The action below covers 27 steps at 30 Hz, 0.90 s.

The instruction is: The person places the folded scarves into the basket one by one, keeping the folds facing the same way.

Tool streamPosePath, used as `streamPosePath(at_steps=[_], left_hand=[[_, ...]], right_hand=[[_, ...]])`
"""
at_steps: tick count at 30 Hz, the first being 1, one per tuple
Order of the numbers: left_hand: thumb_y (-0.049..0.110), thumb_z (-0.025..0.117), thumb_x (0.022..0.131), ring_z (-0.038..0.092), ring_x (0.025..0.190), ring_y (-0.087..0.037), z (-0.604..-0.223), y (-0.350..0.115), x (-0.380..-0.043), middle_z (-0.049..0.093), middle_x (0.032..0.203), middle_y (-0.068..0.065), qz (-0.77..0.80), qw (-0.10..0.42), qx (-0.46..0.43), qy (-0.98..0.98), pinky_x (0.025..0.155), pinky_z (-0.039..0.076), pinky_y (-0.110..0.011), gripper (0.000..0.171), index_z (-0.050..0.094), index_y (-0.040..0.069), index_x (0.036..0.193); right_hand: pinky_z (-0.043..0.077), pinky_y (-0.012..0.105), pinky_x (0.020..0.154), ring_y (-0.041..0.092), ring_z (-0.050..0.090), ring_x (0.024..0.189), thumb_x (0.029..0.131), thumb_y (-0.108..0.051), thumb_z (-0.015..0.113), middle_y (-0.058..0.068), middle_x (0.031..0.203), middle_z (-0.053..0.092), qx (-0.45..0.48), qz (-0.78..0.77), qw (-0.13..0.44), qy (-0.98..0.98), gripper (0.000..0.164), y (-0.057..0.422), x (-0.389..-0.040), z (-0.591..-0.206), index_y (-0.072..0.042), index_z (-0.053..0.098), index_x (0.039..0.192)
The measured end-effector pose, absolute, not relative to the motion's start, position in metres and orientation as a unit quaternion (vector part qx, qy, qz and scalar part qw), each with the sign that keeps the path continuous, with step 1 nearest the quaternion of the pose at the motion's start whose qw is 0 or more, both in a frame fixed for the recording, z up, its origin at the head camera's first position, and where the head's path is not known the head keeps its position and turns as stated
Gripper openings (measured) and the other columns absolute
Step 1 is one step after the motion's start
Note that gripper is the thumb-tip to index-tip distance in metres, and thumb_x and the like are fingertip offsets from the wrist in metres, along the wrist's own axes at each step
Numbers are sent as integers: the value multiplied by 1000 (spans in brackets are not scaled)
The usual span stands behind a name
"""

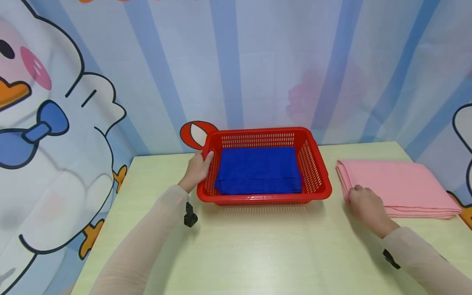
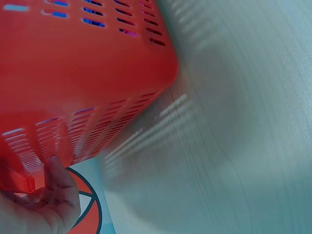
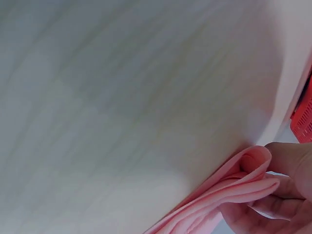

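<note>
A red plastic basket (image 1: 264,197) with slotted walls is in the middle of the head view. Folded blue cloth (image 1: 259,170) lies inside it. My left hand (image 1: 197,170) grips the basket's left rim; the left wrist view shows the fingers (image 2: 61,187) curled at the slotted wall. To the right, a folded pink cloth (image 1: 398,186) rests on the table. My right hand (image 1: 366,205) pinches its left edge, and in the right wrist view the layers of the pink cloth (image 3: 234,187) bunch into a loop between thumb and fingers.
The pale wooden table (image 1: 236,250) runs under everything. Behind it hangs a blue striped backdrop (image 1: 265,73) printed with cartoon figures, close to the basket's far side. A black wrist device (image 1: 190,215) is at the left sleeve.
</note>
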<state>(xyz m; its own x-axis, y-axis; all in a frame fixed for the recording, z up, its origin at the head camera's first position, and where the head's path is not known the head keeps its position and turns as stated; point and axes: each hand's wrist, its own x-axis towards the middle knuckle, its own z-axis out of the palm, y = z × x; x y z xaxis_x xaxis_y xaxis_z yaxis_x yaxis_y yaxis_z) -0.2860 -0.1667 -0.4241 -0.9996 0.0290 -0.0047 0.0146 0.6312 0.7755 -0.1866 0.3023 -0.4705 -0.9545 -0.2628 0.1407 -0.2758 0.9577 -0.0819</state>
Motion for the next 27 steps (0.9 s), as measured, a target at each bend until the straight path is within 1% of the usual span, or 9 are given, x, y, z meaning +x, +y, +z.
streamPosePath(at_steps=[3,7,11,19,21,25,27], left_hand=[[37,38,109,70,89,-39,-425,-167,-286,60,111,-29,428,10,13,904,70,61,-43,54,38,-11,135],[36,37,109,70,89,-38,-427,-167,-286,60,110,-29,425,11,12,905,70,61,-43,53,38,-11,134],[37,37,109,70,89,-37,-427,-166,-286,60,109,-28,424,11,9,905,71,61,-43,53,39,-10,133],[36,38,109,70,90,-38,-427,-165,-287,59,112,-29,423,12,9,906,71,61,-43,54,36,-11,136],[37,38,109,70,90,-38,-426,-165,-286,59,111,-29,423,12,7,906,72,61,-43,55,36,-11,136],[37,38,109,70,90,-38,-425,-165,-286,59,111,-29,422,13,5,906,72,61,-43,55,36,-11,136],[37,38,109,70,89,-38,-424,-164,-286,59,110,-28,422,11,3,906,72,61,-44,55,37,-11,136]], right_hand=[[49,45,45,29,49,55,82,11,66,13,67,48,143,41,77,-986,17,302,-188,-475,5,55,70],[49,45,45,29,49,54,81,12,66,15,66,48,145,29,80,-986,15,302,-190,-478,7,56,72],[50,46,45,30,49,55,82,11,66,16,66,48,144,21,82,-986,16,302,-191,-480,7,54,71],[51,47,45,30,50,55,82,12,65,16,64,48,143,10,98,-985,18,300,-191,-481,8,52,71],[51,46,45,29,51,55,82,12,65,15,64,48,143,13,88,-986,18,300,-191,-478,8,52,70],[50,43,47,27,50,58,84,10,62,13,65,48,126,47,43,-990,19,300,-191,-470,4,52,70],[48,42,48,26,50,58,85,9,62,12,66,48,122,66,31,-990,20,301,-192,-466,2,52,69]])
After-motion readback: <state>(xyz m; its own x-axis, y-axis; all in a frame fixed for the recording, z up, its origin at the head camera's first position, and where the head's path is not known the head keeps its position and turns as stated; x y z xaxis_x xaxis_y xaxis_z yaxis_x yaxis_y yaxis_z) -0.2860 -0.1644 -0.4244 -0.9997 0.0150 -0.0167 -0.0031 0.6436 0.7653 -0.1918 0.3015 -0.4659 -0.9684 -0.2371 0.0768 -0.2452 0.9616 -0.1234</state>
